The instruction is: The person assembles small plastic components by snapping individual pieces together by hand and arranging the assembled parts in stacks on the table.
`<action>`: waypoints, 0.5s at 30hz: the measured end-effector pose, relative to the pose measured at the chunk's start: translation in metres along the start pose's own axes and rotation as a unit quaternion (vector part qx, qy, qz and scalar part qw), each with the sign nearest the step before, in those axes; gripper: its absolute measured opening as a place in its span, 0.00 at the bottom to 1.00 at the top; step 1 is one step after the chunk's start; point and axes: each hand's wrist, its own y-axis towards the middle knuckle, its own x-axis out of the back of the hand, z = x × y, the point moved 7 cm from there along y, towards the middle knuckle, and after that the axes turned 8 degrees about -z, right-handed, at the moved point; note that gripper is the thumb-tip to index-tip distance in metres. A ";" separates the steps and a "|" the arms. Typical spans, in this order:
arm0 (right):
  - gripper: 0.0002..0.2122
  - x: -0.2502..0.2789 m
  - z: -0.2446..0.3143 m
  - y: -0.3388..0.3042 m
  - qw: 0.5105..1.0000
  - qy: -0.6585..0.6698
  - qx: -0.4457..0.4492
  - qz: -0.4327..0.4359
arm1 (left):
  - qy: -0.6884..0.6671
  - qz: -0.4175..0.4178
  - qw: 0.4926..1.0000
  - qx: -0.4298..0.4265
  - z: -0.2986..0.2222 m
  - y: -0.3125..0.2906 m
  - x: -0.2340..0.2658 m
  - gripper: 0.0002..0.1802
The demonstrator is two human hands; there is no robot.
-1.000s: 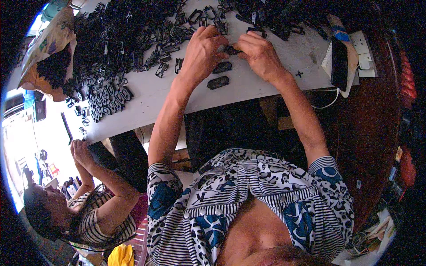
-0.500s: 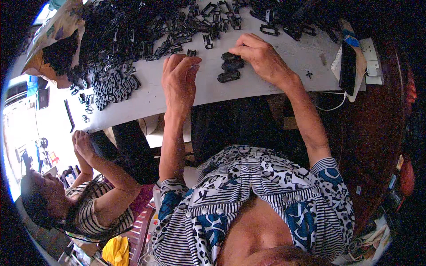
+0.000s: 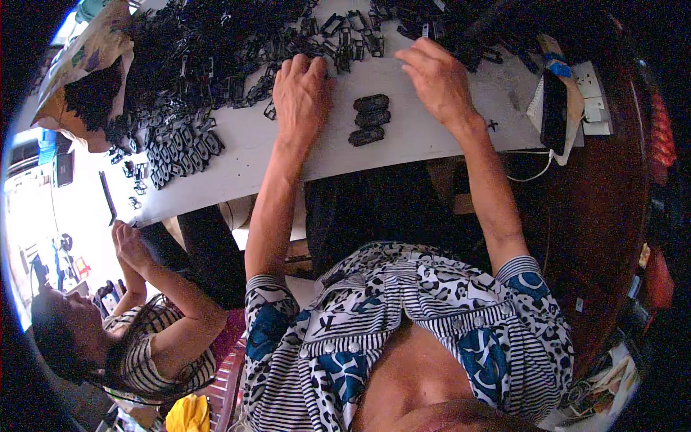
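Note:
Three black oval plastic parts point(image 3: 371, 117) lie in a short column on the white table, between my two hands. My left hand point(image 3: 302, 93) is back up at the near edge of the heap of small black plastic frames point(image 3: 350, 49); its fingers bend down and their tips are hidden, so I cannot tell if they grip anything. My right hand point(image 3: 437, 81) is above the table to the right of the oval parts, near another dark heap point(image 3: 461, 47). Its fingers are partly bent and apart, with nothing visible in them.
Black parts stand in neat rows point(image 3: 180, 153) at the left. A torn brown bag point(image 3: 90, 93) sits beyond them. To the right are a black device point(image 3: 554, 108) with a white cable and a power strip point(image 3: 594, 101). A co-worker point(image 3: 155, 317) sits at the left, hands raised.
My right hand has let go of the farthest oval part and moved right and away from me. My left hand has moved forward to the heap of frames.

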 end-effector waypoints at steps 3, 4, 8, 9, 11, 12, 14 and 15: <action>0.10 0.012 -0.019 -0.006 0.999 -0.017 -0.052 -0.001 | -0.003 -0.025 1.000 -0.001 0.015 0.003 0.003 0.09; 0.10 0.014 -0.025 -0.007 0.997 -0.005 -0.079 0.007 | -0.013 -0.038 0.999 0.006 0.014 0.006 0.006 0.08; 0.10 0.004 -0.024 -0.012 0.993 0.054 -0.100 0.015 | -0.167 -0.054 0.980 0.099 0.009 0.005 0.019 0.10; 0.11 -0.005 -0.017 -0.013 0.978 0.144 -0.145 0.027 | -0.225 -0.068 0.966 0.107 -0.001 0.007 0.021 0.10; 0.13 -0.026 -0.011 -0.022 0.935 0.286 -0.208 0.031 | -0.274 -0.052 0.953 0.122 -0.028 0.009 0.013 0.11; 0.13 -0.027 -0.005 -0.022 0.935 0.285 -0.209 0.029 | -0.324 -0.035 0.936 0.137 -0.038 0.010 0.007 0.13; 0.12 -0.028 0.000 -0.029 0.871 0.390 -0.299 -0.012 | -0.330 -0.034 0.937 0.108 -0.053 0.014 0.001 0.13; 0.12 -0.025 -0.001 -0.030 0.870 0.399 -0.282 -0.065 | -0.336 -0.033 0.938 0.081 -0.061 0.016 -0.002 0.14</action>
